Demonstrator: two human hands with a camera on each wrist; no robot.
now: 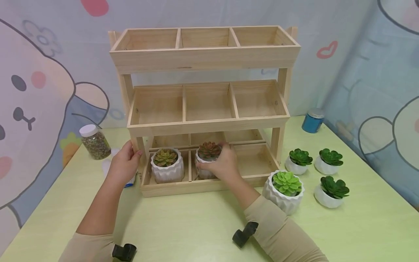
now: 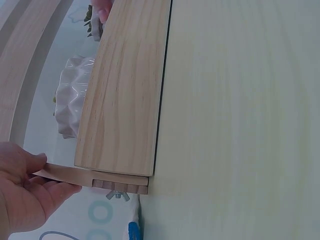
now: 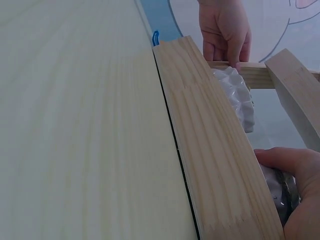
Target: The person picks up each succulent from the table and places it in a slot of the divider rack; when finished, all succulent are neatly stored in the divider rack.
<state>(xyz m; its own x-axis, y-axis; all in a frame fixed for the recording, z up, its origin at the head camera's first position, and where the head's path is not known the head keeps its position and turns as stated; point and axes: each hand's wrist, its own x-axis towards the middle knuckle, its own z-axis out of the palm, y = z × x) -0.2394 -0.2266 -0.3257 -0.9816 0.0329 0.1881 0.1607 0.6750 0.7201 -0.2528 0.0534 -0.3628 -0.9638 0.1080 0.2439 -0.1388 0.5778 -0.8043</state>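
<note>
A three-tier wooden planter shelf [image 1: 204, 61] stands on the table, each tier split into compartments. My left hand [image 1: 123, 164] grips the lower left side of its frame; in the left wrist view, thumb and fingers pinch the wooden side piece [image 2: 70, 174]. With my right hand [image 1: 225, 164], I hold a reddish potted succulent [image 1: 209, 150] by its white pot, in the bottom tier's middle compartment. To its left, a yellow-green succulent in a white ribbed pot [image 1: 167, 171] sits in the left compartment. The right wrist view shows my right thumb [image 3: 280, 157] against the pot behind the front board [image 3: 215, 135].
Right of the shelf stand a bright green succulent in a ribbed pot [image 1: 284, 193], close by my right forearm, and 3 small dark green potted succulents [image 1: 330, 194]. A blue jar [image 1: 312, 120] is behind them. At left stands a clear white-lidded jar of granules [image 1: 95, 142].
</note>
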